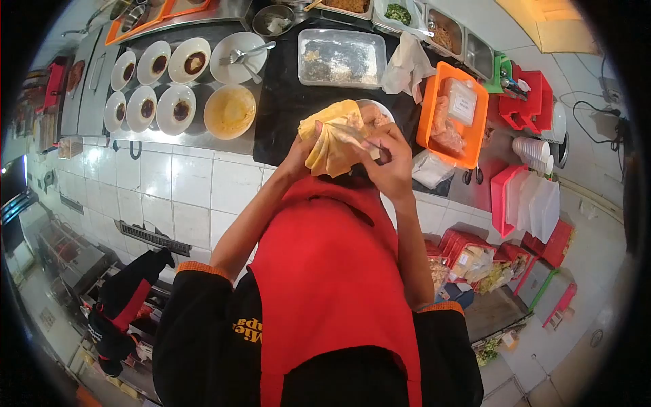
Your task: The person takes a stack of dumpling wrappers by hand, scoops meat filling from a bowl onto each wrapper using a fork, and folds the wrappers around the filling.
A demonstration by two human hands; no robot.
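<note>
My left hand grips a fanned stack of thin yellow dough sheets from its left side. At the stack's right edge, my right hand has its fingers bent around something thin and dark that I cannot make out clearly. Behind the stack and partly hidden by it is a bowl of pinkish filling. A clear tray dusted with white flour lies beyond on the black counter mat.
White bowls with dark sauce, a yellow-stained bowl and a plate with cutlery stand at the left. An orange basket holds packed meat at the right. Another person is at lower left.
</note>
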